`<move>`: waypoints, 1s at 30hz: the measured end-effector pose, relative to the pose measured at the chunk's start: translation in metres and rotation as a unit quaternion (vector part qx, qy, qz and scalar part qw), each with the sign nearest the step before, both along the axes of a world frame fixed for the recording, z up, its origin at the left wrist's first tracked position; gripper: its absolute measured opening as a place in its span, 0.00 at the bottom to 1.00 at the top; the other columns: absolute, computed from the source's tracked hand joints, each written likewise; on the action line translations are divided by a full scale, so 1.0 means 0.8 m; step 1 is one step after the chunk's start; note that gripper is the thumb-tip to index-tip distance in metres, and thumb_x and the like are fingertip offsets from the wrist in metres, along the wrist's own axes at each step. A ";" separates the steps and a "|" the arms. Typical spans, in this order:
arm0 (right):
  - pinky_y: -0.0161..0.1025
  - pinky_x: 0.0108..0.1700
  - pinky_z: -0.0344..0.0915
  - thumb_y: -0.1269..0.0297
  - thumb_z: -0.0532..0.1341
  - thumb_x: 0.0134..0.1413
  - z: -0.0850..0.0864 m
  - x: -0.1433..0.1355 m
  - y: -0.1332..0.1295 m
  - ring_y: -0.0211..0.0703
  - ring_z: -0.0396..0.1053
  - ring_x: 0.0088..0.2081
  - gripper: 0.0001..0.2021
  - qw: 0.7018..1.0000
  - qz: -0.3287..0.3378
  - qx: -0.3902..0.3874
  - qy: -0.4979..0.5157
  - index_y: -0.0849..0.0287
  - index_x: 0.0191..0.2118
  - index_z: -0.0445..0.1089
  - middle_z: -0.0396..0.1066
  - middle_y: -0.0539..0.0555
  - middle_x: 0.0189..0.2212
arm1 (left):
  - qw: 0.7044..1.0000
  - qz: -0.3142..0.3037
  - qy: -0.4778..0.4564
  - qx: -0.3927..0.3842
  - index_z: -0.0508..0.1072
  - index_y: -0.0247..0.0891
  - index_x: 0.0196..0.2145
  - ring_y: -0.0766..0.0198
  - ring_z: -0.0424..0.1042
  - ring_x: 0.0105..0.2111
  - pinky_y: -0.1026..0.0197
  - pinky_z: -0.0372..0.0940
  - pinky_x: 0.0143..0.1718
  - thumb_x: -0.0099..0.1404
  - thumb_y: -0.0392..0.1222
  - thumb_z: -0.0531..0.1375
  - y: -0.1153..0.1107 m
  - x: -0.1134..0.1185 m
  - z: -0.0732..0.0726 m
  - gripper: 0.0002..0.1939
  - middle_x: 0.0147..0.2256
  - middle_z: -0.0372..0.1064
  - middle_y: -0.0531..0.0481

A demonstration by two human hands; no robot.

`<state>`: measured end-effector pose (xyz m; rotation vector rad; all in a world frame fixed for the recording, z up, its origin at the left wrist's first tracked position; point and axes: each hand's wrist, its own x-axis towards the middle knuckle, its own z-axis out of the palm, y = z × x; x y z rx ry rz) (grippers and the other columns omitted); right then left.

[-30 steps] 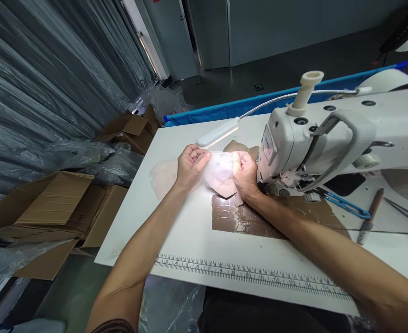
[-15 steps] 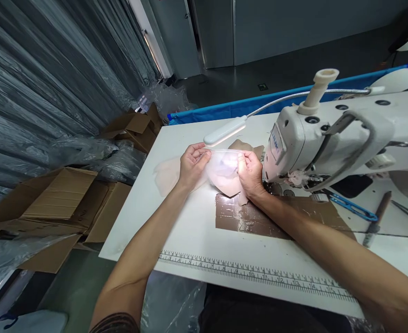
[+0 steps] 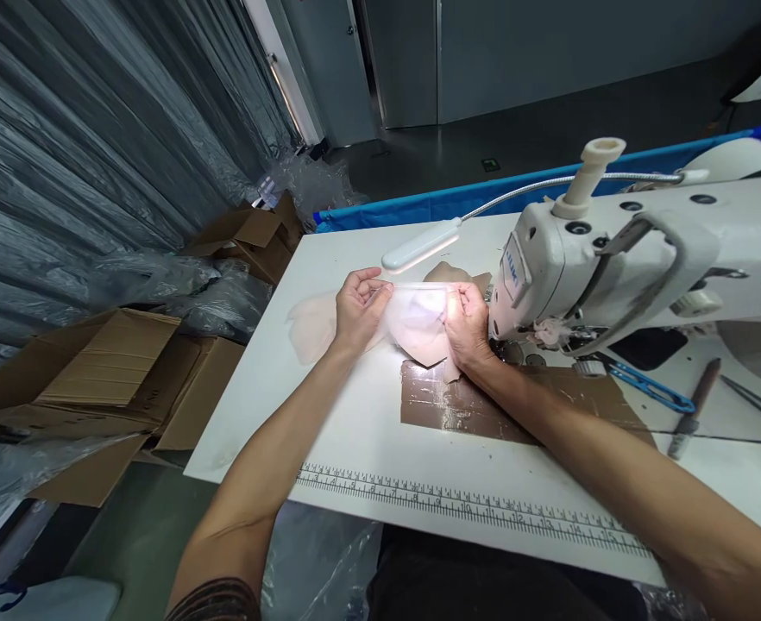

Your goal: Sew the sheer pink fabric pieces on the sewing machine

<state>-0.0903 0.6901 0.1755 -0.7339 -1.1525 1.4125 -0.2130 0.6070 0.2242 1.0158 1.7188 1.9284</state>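
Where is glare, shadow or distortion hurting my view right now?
Head view: light, apparently from the lamp, nearly washes out the pale fabric between left hand and right hand; head view: bright glare streaks the brown sheet; head view: the cardboard boxes sit dimmer; head view: the right forearm looks stretched toward the edge.

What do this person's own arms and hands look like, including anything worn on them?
The left hand and right hand are ungloved, with no watch or bracelet visible at either wrist. No sleeve covers either forearm. A dark, ridged band circles the left arm near the picture's bottom edge; whether it is a sleeve hem or separate is unclear.
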 end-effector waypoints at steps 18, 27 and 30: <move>0.30 0.18 0.60 0.52 0.61 0.56 0.017 0.009 -0.008 0.36 0.67 0.20 0.13 0.998 0.067 -0.012 -0.006 0.57 0.35 0.65 0.69 0.47 0.21 | 0.818 0.000 0.574 -0.037 0.76 0.40 0.39 0.63 0.73 0.34 0.60 0.68 0.36 0.69 0.36 0.57 -0.026 -0.038 0.011 0.07 0.34 0.74 0.48; 0.34 0.26 0.72 0.58 0.64 0.47 0.007 0.007 -0.001 0.42 0.76 0.28 0.14 0.993 0.104 -0.054 0.013 0.55 0.38 0.61 0.72 0.47 0.26 | 0.848 -0.071 0.524 -0.049 0.73 0.45 0.30 0.57 0.67 0.30 0.48 0.64 0.41 0.69 0.51 0.57 -0.027 -0.050 0.002 0.13 0.32 0.71 0.44; 0.35 0.27 0.73 0.59 0.61 0.48 0.006 0.008 0.000 0.42 0.77 0.30 0.15 0.993 0.106 -0.046 0.015 0.55 0.41 0.60 0.72 0.48 0.28 | 0.863 -0.073 0.498 -0.042 0.73 0.45 0.29 0.57 0.66 0.29 0.46 0.64 0.41 0.69 0.56 0.57 -0.026 -0.053 -0.002 0.16 0.32 0.70 0.44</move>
